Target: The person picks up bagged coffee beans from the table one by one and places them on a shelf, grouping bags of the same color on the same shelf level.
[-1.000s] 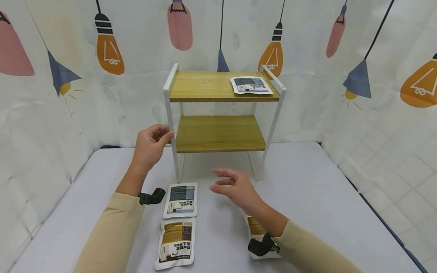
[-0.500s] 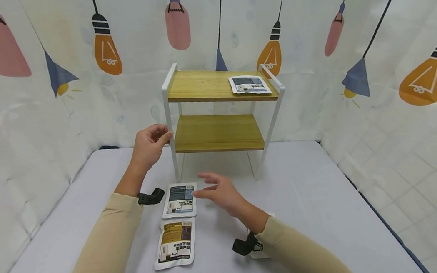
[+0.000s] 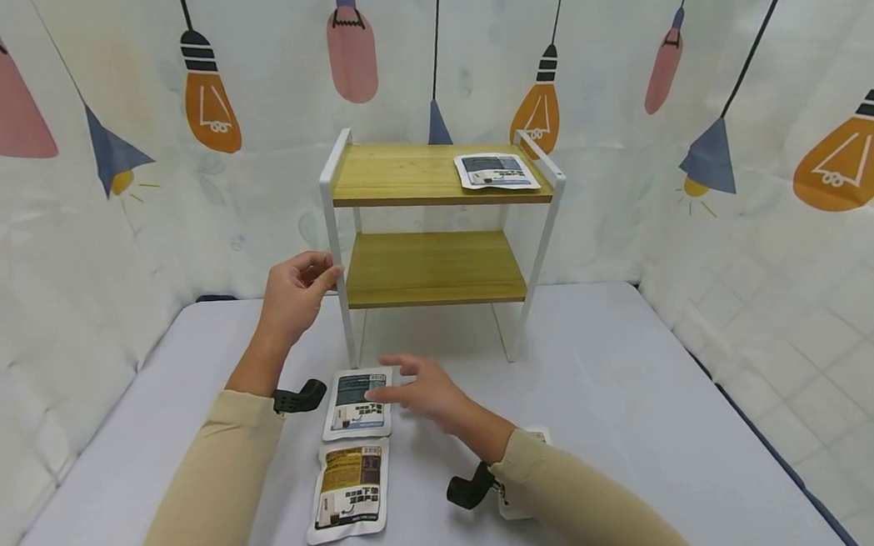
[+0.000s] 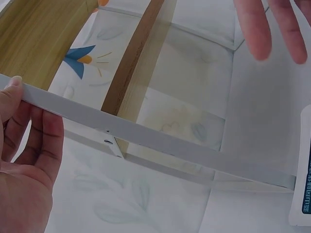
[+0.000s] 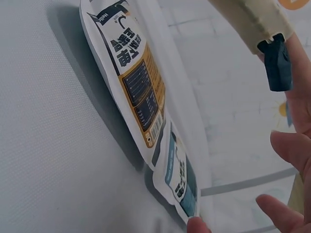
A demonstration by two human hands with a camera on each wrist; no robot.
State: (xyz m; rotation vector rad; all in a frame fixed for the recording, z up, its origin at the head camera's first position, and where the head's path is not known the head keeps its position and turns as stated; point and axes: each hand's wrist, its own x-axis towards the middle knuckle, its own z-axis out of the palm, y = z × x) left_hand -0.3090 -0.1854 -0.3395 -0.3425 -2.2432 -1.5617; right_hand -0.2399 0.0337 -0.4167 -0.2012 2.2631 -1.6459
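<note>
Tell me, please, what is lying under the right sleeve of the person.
A white pouch lies there on the table; its upper-right and lower-left corners show. The beige sleeve covers its middle, so most of its label cannot be seen.

Brown-labelled pouch (image 3: 348,490), in front of the shelf (image 3: 435,266): bold "下单" and a small "Hello" were legible. Blue-labelled pouch (image 3: 346,412), nearer the shelf: Chinese print, mostly too small to read.
</note>
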